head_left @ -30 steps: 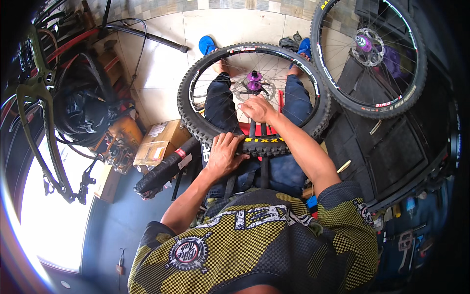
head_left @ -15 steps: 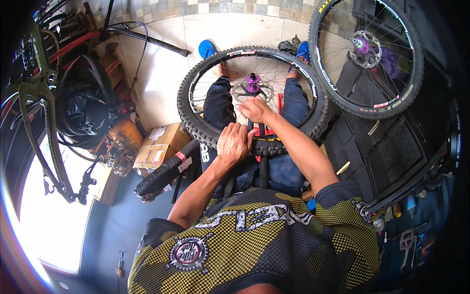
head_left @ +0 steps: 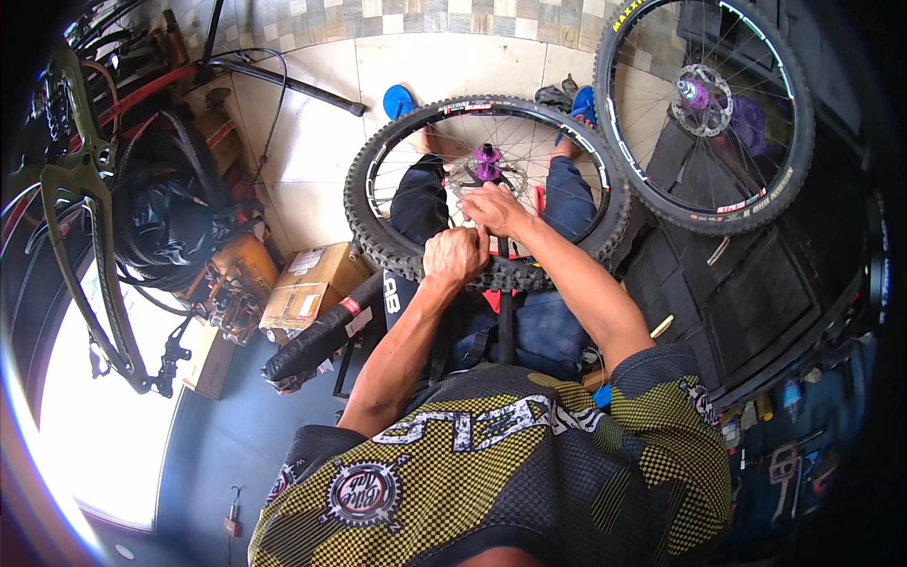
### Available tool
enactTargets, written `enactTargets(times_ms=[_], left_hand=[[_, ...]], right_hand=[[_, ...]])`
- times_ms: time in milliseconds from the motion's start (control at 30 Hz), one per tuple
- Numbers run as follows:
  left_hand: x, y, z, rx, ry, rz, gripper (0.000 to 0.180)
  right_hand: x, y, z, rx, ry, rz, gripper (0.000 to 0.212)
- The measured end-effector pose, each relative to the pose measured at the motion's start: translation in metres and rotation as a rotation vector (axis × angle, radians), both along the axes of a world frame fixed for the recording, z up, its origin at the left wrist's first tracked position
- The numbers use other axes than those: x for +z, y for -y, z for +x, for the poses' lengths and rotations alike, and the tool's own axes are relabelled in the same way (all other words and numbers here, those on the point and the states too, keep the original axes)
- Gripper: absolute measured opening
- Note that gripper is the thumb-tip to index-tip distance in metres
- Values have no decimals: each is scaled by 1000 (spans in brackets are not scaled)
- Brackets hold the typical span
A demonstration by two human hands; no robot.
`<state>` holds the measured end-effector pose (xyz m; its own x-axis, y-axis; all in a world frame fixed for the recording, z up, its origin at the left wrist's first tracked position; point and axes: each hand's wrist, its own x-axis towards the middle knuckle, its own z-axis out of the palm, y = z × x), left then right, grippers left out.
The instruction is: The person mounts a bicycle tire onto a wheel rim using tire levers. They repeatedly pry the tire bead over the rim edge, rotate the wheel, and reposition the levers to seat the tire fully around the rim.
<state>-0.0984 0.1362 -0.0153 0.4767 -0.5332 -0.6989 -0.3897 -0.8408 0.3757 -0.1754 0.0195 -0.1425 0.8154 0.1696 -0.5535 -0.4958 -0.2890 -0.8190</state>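
Wheel [head_left: 487,163] — fingers [head_left: 455,238] at near side

left hand [head_left: 456,255] and right hand [head_left: 496,210], both hidden on the palm side

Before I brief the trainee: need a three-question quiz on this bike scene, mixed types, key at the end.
1. True or false: the left hand is nearer the shirt than the right hand is.

2. Multiple choice: what is to the right of the wheel in front of the person?
A) a cardboard box
B) a second wheel
C) a bike frame

3. Open: what colour are the sandals?

Key:
1. True; the left hand sits lower in the picture, closer to the shirt.
2. B
3. Blue
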Motion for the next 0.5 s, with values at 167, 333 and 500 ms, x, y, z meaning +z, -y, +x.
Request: enactTargets(times_ms=[167, 333, 500], left_hand=[[-1, 19, 11, 29, -89, 160, 55], [-4, 25, 24, 59, -94, 196, 54], [-6, 31, 25, 60, -99, 175, 55]], right_hand=[[23, 12, 2, -175, -29, -296, 40], [134, 41, 4, -7, -337, -400, 44], [162, 9, -13, -187, -79, -697, 31]])
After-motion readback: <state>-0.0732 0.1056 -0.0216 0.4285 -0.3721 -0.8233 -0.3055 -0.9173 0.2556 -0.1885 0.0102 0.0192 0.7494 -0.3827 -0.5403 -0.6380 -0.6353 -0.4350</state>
